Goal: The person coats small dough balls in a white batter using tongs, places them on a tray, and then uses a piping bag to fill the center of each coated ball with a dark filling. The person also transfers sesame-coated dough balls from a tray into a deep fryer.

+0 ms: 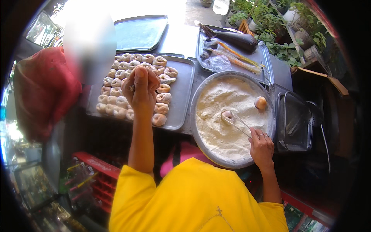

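Note:
My right hand [262, 146], wearing rings, is closed around thin metal tongs [240, 128]. Their tips rest at a powder-coated doughnut [228, 115] partly sunk in the pale powder [216, 135]. This powder fills a wide round basin [194, 127]. Near the basin's right side sits a browner round doughnut [261, 102], with powder on part of it. Raised over the doughnut tray, my left hand [141, 86] has its fingers curled in and its thumb up; whatever it may hold is hidden. Below it, rows of powdered doughnuts [119, 111] cover much of the metal tray [182, 92].
Behind stands another tray [141, 33]. A far-right tray [268, 63] carries plastic bags [220, 62] and a dark long object [235, 38]. Right of the basin is a rectangular metal pan [295, 120]. Someone in red [46, 89] stands left. Red crates [101, 166] sit below; potted plants [278, 31] grow beyond.

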`<state>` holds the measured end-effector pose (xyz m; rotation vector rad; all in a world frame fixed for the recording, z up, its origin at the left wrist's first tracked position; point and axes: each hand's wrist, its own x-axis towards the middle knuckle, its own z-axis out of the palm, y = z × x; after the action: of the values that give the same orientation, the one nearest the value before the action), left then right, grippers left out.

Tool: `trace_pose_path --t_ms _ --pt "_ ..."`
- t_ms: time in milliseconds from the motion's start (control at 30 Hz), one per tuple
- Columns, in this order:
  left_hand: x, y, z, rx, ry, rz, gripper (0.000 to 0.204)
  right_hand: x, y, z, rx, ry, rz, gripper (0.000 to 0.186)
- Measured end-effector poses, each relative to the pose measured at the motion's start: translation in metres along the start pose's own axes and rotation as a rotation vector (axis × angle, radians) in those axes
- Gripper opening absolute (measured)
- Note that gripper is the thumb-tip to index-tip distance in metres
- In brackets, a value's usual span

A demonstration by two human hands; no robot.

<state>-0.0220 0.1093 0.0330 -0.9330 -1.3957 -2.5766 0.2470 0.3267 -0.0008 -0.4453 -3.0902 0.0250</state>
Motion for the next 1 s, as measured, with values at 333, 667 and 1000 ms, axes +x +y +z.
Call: trace_pose_path --t_ms 333,667,1000 --pt "0.019 -0.058 -0.042 0.178 0.162 0.043 0.043 0.171 -0.047 -0.021 0.066 0.186 -0.317 0.033" --pt "0.008 -0.066 -0.054 0.304 0.097 -0.018 0.043 0.267 -0.103 0.047 -0.035 0.019 -0.362 0.032" --pt "0.004 -0.037 -0.048 0.016 0.196 0.073 0.042 0.123 0.006 -0.035 0.161 0.161 -0.11 0.038"
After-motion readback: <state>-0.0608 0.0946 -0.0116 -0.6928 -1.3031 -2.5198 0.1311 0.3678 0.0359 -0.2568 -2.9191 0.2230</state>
